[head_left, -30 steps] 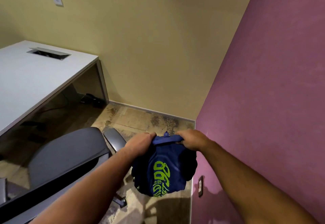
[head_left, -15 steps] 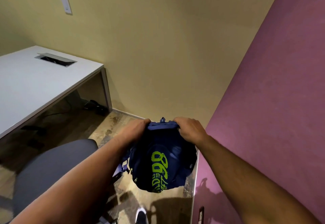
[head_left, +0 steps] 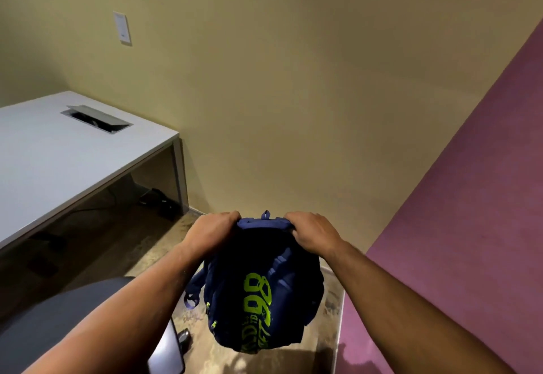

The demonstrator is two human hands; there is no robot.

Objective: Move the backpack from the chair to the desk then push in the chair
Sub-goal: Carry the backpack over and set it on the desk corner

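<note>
Both forearms are bare right up to the edge of view, with no sleeve reaching them. The left hand (head_left: 214, 231) and right hand (head_left: 313, 232) wear no gloves, and the wrists carry no watch or band.

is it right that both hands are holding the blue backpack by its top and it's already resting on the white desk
Not quite. The head view shows the left hand and right hand gripping the blue backpack by its top, but it hangs in the air above the floor, to the right of the white desk, not resting on it.

Bare desk (head_left: 58, 162) top; chair (head_left: 58, 329) below left; walls (head_left: 293, 80) ahead, right.
</note>
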